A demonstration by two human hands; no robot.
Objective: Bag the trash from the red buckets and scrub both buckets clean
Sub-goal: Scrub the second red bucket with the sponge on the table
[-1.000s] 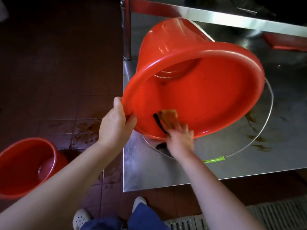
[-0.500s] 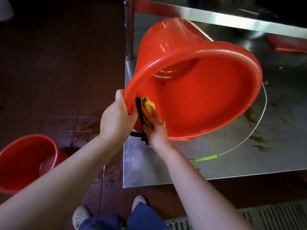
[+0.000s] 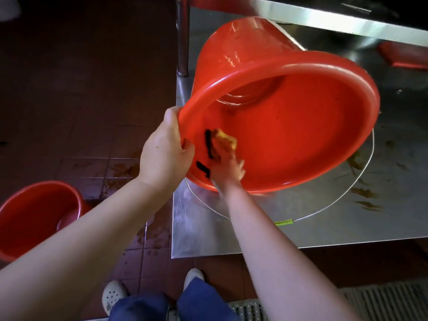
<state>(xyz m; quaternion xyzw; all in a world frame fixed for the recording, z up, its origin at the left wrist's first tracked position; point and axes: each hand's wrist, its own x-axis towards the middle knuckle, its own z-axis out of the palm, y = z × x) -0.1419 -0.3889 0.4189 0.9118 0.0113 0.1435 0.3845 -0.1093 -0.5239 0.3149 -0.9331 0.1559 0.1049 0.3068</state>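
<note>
A large red bucket (image 3: 301, 140) lies tilted on its side on a steel table (image 3: 347, 223), mouth toward me. My left hand (image 3: 165, 151) grips its rim at the lower left. Inside the bucket, my right hand (image 3: 228, 169) holds a yellow sponge (image 3: 225, 141) with a black strap against the inner wall near the rim. The bucket's wire handle (image 3: 324, 210) with a green grip hangs down onto the table. A second red bucket (image 3: 34, 216) stands upright on the floor at the lower left.
Brown smears (image 3: 366, 193) stain the table to the right of the bucket. A steel table leg (image 3: 182, 38) rises behind the bucket. The tiled floor (image 3: 120, 172) is wet and stained. A floor drain grate (image 3: 382, 300) lies at the lower right. A red object (image 3: 403, 55) sits far right.
My right hand slid the sponge from the bottom rim up to the left rim beside my left hand, then back deeper onto the inner wall. The bucket stayed tilted in my left hand's grip.
</note>
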